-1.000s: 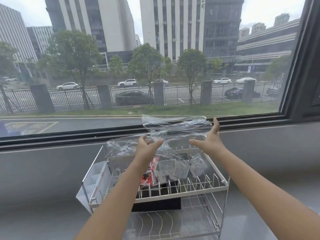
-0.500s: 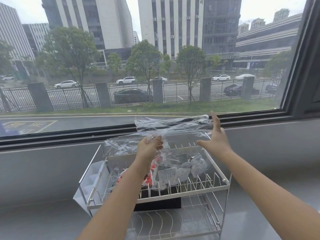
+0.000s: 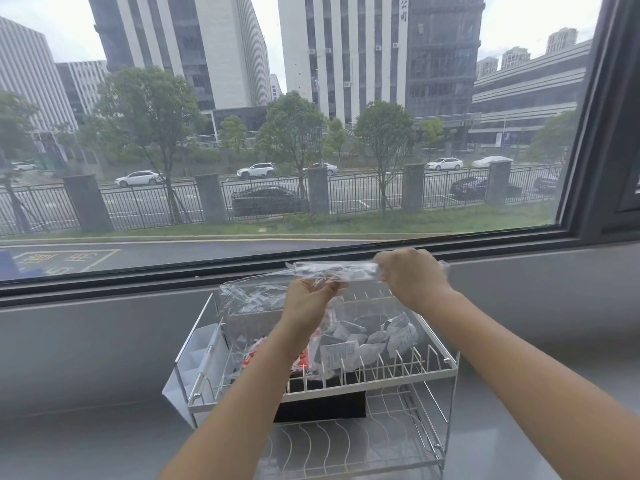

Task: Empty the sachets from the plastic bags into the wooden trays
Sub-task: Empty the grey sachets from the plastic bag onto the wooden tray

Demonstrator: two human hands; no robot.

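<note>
Both hands grip the top edge of a clear plastic bag above a two-tier wire rack that stands on the grey tabletop below a window. The left hand pinches the film between thumb and fingers; the right hand is closed around the bunched edge. Grey sachets and red ones lie in the bag on the rack's upper tier, over a black box.

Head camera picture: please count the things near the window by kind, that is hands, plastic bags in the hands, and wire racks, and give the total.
Hands: 2, left hand and right hand
Plastic bags held: 1, plastic bag
Wire racks: 1, wire rack
Total: 4
</note>
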